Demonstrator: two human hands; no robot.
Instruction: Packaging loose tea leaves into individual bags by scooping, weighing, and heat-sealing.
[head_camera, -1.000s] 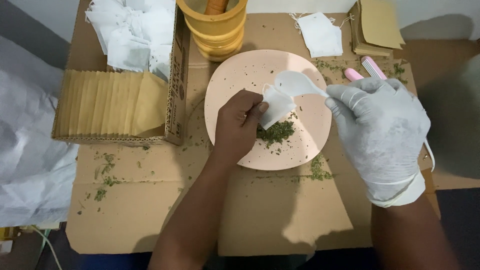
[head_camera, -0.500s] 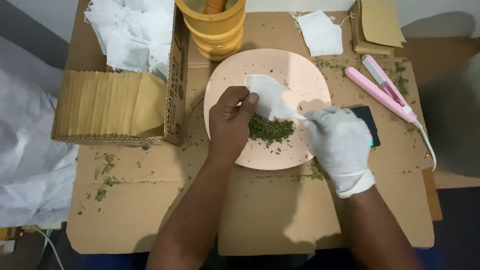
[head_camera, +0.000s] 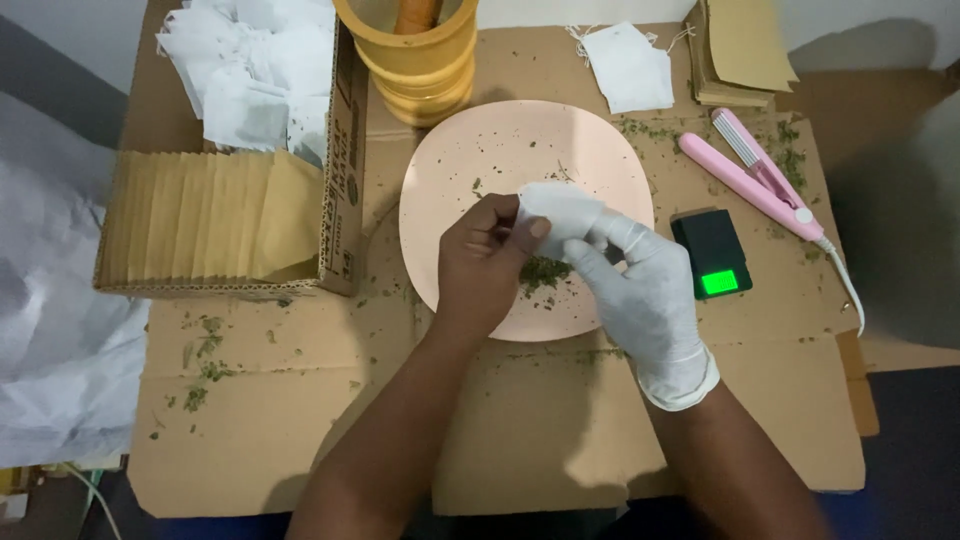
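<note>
Pinching one small white paper bag (head_camera: 560, 208) between both hands above the pink plate (head_camera: 470, 160) — bare left hand (head_camera: 482, 262) curling shut on its left edge, thumb on top; gloved right hand (head_camera: 640, 290) closing its fingers on the other side. Lying under the bag: a small heap of dried green herb (head_camera: 545, 272), crumbly. Sitting just right of the plate — one black pocket scale (head_camera: 712, 252), screen glowing green, and one pink sealer (head_camera: 750, 180).
</note>
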